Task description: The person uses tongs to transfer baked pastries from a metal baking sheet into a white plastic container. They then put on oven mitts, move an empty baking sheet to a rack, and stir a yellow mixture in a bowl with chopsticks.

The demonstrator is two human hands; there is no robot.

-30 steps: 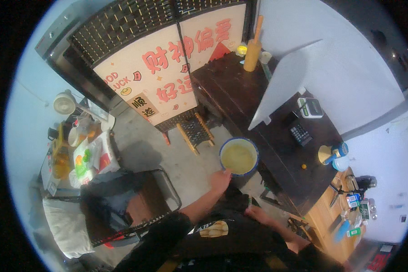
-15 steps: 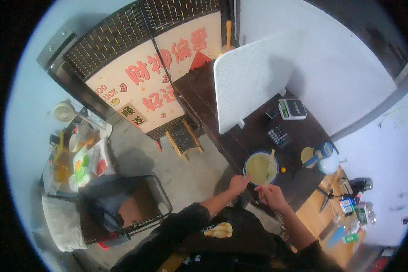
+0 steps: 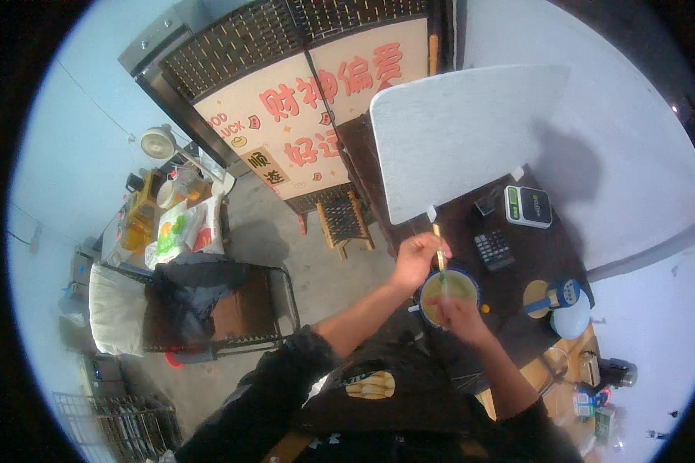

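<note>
On the dark table stands a white bowl (image 3: 479, 292) with a blue rim and a small handle, pale yellow inside. My left hand (image 3: 417, 261) is raised over its far left edge, fingers closed around a light wooden stick (image 3: 438, 239). The stick points up out of the grip, and its lower part runs down over the bowl, where it is blurred and partly greenish. My right hand (image 3: 462, 318) hangs over the near part of the bowl, close to the stick's lower end. Motion smears its fingers, so I cannot tell whether they grip anything.
Behind the bowl are a calculator (image 3: 494, 251), a kitchen scale (image 3: 528, 207) and a white upright panel (image 3: 463, 139). A blue-handled tool (image 3: 552, 295) lies by a round white container (image 3: 571, 320) at right. Left are a folding stool (image 3: 344, 224) and a chair (image 3: 247, 309).
My left hand has risen from the bowl's near left edge and now grips the stick, which stood in the bowl before. My right hand has moved up over the bowl. The view has shifted.
</note>
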